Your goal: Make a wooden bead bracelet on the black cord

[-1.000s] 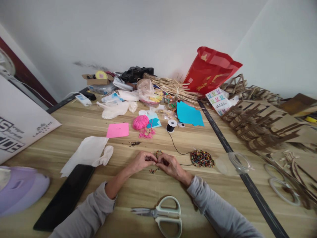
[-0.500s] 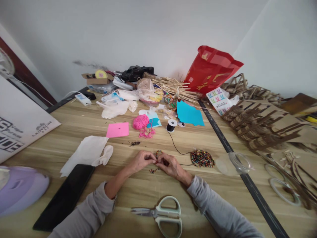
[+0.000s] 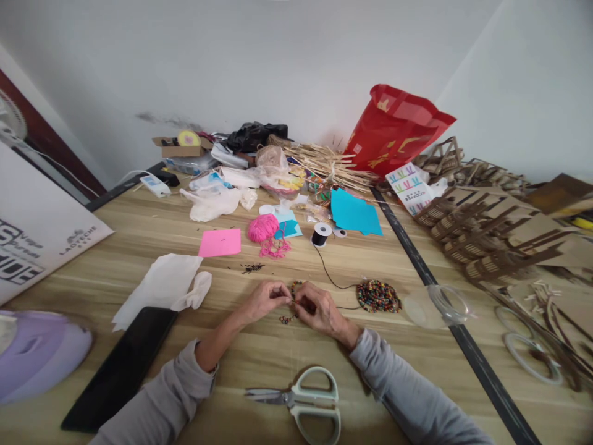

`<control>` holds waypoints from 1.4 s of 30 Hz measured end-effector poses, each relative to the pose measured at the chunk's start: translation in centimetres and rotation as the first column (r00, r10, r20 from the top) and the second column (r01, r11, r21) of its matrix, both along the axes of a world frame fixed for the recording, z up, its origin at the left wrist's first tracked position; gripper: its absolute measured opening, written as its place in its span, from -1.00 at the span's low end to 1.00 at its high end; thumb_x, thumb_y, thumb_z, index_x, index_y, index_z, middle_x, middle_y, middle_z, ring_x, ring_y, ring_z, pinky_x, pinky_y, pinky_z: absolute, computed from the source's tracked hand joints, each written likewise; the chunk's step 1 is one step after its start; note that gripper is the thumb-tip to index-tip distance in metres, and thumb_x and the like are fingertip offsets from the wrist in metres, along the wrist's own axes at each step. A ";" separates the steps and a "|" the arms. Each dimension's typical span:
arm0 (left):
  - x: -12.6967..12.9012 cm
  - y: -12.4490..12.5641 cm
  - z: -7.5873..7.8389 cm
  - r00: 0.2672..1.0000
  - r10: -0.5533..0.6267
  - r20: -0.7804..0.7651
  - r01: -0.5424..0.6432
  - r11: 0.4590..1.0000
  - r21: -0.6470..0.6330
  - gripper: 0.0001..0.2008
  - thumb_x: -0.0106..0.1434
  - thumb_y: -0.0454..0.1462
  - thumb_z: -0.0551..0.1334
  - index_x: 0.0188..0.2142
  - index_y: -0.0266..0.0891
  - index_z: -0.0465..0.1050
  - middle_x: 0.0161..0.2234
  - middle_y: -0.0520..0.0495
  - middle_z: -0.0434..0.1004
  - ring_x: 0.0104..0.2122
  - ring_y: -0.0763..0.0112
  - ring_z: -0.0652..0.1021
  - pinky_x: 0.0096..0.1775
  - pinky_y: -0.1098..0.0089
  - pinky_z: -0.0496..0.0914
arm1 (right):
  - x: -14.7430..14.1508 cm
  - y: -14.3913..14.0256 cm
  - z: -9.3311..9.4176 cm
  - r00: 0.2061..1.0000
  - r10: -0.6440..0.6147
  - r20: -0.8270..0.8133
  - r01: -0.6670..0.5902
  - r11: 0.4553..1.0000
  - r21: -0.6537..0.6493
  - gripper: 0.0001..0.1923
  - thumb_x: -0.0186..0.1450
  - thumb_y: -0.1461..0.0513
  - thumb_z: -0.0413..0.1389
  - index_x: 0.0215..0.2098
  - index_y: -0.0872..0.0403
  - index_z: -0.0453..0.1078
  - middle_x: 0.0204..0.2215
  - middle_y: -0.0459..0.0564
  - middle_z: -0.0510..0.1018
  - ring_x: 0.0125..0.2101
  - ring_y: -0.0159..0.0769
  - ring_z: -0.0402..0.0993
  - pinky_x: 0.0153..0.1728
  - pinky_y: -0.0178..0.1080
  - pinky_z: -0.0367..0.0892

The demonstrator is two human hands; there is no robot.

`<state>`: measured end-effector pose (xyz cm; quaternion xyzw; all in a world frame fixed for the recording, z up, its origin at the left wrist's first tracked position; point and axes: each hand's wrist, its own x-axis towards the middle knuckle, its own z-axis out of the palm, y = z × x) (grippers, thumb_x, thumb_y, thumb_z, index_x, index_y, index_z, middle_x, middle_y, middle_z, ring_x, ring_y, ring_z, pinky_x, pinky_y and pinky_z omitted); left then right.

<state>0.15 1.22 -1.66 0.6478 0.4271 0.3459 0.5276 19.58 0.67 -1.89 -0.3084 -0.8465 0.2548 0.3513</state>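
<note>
My left hand [image 3: 266,300] and my right hand [image 3: 319,307] meet over the middle of the table, fingertips almost touching. Both pinch a small string of colourful beads [image 3: 286,319]; part of it loops up behind the fingers, and a short end lies below them. The exact spot they grip is hidden by the fingers. To the right of my right hand is a heap of strung multicoloured beads [image 3: 378,296]. Black cord runs from a spool [image 3: 321,235] towards that heap. Scissors with pale green handles [image 3: 315,395] lie in front of me, blades pointing left.
A black phone-like slab [image 3: 121,368] and white paper [image 3: 155,287] lie left. Pink yarn [image 3: 263,228], a pink card [image 3: 220,242] and black cord snippets [image 3: 252,268] are beyond my hands. Small woven baskets [image 3: 477,241] line the right side; a red bag [image 3: 398,133] stands behind.
My fingertips have shifted very slightly at the bead string, with the right fingers curling a little more. Everything else stays where it was.
</note>
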 end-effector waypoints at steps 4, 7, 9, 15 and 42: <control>0.0 0.1 -0.3 1.000 0.005 0.029 -0.004 1.000 -0.018 -0.90 0.07 -0.30 0.28 -0.47 -0.33 0.47 -0.51 -0.02 0.51 -0.46 0.45 0.45 -0.38 0.46 0.31 | 0.2 0.0 0.3 0.997 -0.065 -0.036 0.065 0.998 0.016 -0.94 0.17 0.33 0.04 -0.38 0.07 0.23 -0.44 -0.05 0.35 -0.49 -0.38 0.23 -0.46 -0.33 0.17; -0.1 0.1 -0.4 0.999 0.009 0.041 -0.007 0.999 -0.041 -0.91 0.08 -0.30 0.28 -0.46 -0.33 0.47 -0.50 -0.01 0.51 -0.46 0.45 0.45 -0.36 0.46 0.31 | 0.4 0.2 0.0 0.988 -0.128 -0.088 0.126 0.992 -0.022 -0.88 0.12 0.37 0.01 -0.36 0.08 0.23 -0.43 -0.06 0.35 -0.49 -0.39 0.24 -0.45 -0.34 0.18; -0.1 0.1 -0.3 0.999 0.011 0.041 -0.009 0.998 -0.056 -0.90 0.08 -0.29 0.29 -0.46 -0.32 0.46 -0.51 0.00 0.50 -0.47 0.45 0.45 -0.36 0.46 0.31 | 0.6 0.3 -0.2 0.982 -0.159 -0.098 0.153 0.986 -0.059 -0.86 0.11 0.38 0.00 -0.34 0.08 0.25 -0.42 -0.06 0.36 -0.51 -0.40 0.24 -0.46 -0.35 0.19; -0.1 0.1 -0.1 0.998 0.004 0.068 0.000 0.998 -0.066 -0.86 0.06 -0.25 0.30 -0.47 -0.32 0.45 -0.50 0.00 0.49 -0.46 0.45 0.44 -0.36 0.45 0.31 | 0.8 0.5 -1.0 0.972 -0.190 -0.136 0.172 0.976 -0.135 -0.83 0.13 0.38 -0.01 -0.30 0.09 0.28 -0.41 -0.07 0.38 -0.52 -0.43 0.25 -0.52 -0.39 0.18; -0.4 0.5 0.1 0.972 0.069 0.223 -0.019 0.975 -0.222 -0.72 -0.03 -0.15 0.39 -0.49 -0.33 0.44 -0.54 0.04 0.50 -0.50 0.49 0.44 -0.35 0.45 0.30 | 0.3 0.0 0.3 0.990 -0.070 -0.118 0.039 0.968 -0.248 -0.77 0.27 0.10 0.11 -0.26 0.12 0.38 -0.56 -0.11 0.39 -0.61 -0.46 0.21 -0.60 -0.40 0.16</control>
